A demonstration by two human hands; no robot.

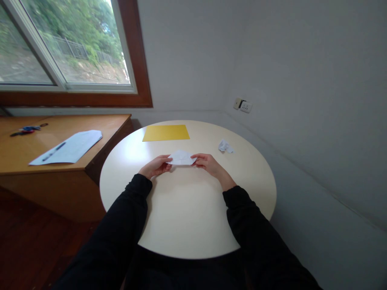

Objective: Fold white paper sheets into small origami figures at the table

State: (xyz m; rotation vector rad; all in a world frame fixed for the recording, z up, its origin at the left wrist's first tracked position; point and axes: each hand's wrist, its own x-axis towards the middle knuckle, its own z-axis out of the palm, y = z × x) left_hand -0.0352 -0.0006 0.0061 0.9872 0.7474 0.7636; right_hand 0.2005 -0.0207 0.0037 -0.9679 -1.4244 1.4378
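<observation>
2 hands, left hand [157, 166] and right hand [206, 162], pinch the folded white paper [182, 158] at frame centre; no writing is legible.

left hand [156, 166], right hand [206, 162], fingers pinched, forearms converging

pale grey walls [272, 52] meet in a corner – a wood-framed window [69, 48] shows greenery, a wooden desk [60, 161] below it, dark floor [30, 241] – perhaps wood.
</observation>
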